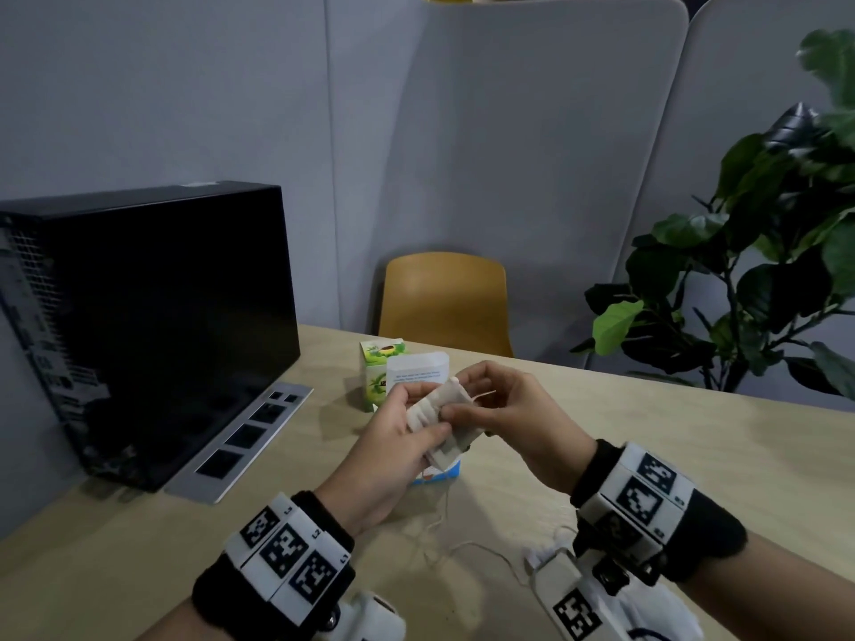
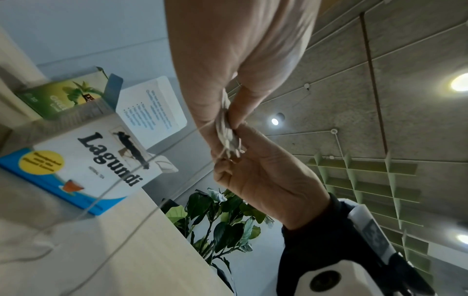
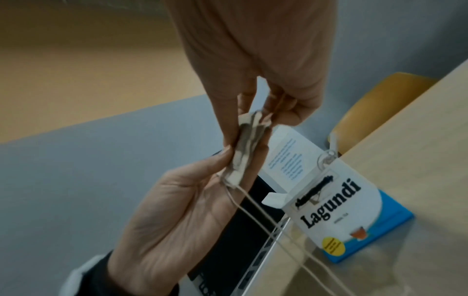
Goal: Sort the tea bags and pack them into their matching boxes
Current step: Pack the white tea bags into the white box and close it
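A small stack of white tea bags [image 1: 435, 407] is held in the air by both hands, above the white and blue Lagundi box [image 1: 442, 474]. My left hand [image 1: 418, 414] grips the stack's lower end between thumb and fingers. My right hand [image 1: 462, 395] pinches its upper end. The wrist views show the same tea bags [image 2: 228, 136] [image 3: 247, 148] pinched from both sides, with thin strings [image 3: 273, 226] trailing down to the table. The Lagundi box [image 2: 101, 160] [image 3: 341, 210] stands with its top flap [image 1: 416, 370] open. Behind it stands a green tea box [image 1: 377, 377] [image 2: 63, 98].
A black computer tower [image 1: 152, 316] and a silver socket panel [image 1: 240, 446] take up the table's left side. A yellow chair [image 1: 444, 303] and a leafy plant [image 1: 763, 270] stand beyond the wooden table [image 1: 694, 455]. More white tea bags [image 1: 541, 555] lie near my right wrist.
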A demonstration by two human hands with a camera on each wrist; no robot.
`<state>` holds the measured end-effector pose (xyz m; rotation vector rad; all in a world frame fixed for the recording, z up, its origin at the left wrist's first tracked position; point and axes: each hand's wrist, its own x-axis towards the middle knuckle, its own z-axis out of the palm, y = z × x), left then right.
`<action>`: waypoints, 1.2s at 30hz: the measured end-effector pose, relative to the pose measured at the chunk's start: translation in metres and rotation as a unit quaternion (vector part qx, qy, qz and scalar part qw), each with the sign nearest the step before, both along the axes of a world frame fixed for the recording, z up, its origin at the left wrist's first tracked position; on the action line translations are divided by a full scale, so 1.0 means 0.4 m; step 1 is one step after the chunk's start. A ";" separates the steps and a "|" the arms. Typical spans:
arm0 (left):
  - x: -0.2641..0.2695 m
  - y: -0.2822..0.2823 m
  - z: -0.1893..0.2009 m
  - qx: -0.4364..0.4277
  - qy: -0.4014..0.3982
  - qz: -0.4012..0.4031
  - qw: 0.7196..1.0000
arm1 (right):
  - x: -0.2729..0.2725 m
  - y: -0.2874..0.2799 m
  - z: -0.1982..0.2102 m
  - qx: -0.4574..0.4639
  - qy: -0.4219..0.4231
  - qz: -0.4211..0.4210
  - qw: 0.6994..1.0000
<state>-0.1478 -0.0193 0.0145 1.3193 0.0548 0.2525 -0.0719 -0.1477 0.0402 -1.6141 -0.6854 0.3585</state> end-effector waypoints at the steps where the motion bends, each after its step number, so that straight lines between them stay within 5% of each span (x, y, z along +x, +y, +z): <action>1: 0.003 0.001 -0.001 -0.001 -0.004 0.008 1.000 | 0.003 0.002 -0.001 -0.020 0.001 0.001 1.000; 6: 0.012 0.029 0.006 0.079 -0.040 0.056 0.995 | 0.023 0.013 0.046 -0.088 -0.046 0.031 0.995; 10: 0.034 0.109 0.007 0.145 -0.056 0.174 0.972 | 0.069 0.043 0.144 -0.033 -0.113 -0.014 0.993; 14: 0.057 0.175 -0.030 0.212 0.073 0.105 0.969 | 0.106 0.071 0.235 -0.002 -0.174 -0.049 0.983; 19: 0.081 0.196 -0.064 0.325 0.176 0.016 0.929 | 0.128 0.090 0.266 -0.004 -0.202 -0.050 0.978; 29: 0.096 0.184 -0.066 0.365 0.193 -0.016 0.910 | 0.164 0.100 0.085 -0.067 -0.198 0.036 0.977; 32: 0.092 0.183 -0.066 0.342 0.203 -0.020 0.917 | 0.162 0.114 0.042 -0.149 -0.321 0.084 0.932; 36: 0.091 0.183 -0.063 0.345 0.208 -0.016 0.915 | 0.152 0.141 -0.004 -0.302 -0.516 0.170 0.783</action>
